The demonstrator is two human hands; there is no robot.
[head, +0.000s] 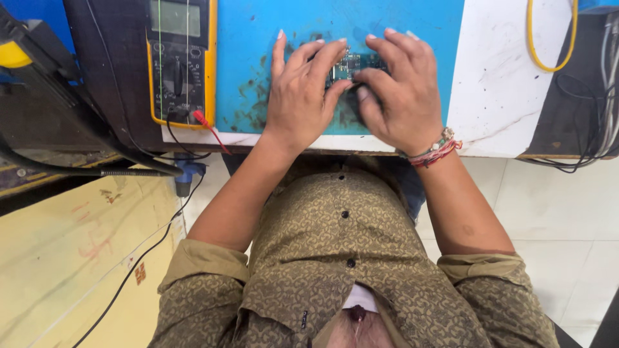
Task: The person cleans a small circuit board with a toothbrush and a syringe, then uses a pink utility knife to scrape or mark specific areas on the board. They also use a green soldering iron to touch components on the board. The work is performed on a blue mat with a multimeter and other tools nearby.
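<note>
Circuit board point(353, 66), small and greenish with tiny parts on it, lies on the blue mat point(251, 38) near the worktop's front edge, mostly hidden between both hands. Left hand point(302, 96) rests flat beside it, fingers spread, with the index finger and thumb closing on the board's left end. Right hand point(398, 90) arches over the right end, fingers curled, thumb pressing at the board's lower edge. A beaded bracelet with red thread point(436, 149) circles the right wrist. The mat carries dark stains around the hands. Further left sits a yellow-cased multimeter point(182, 61) with red and black leads point(207, 129). A white worktop point(503, 84) extends to the right, crossed by a yellow cable point(548, 61).
</note>
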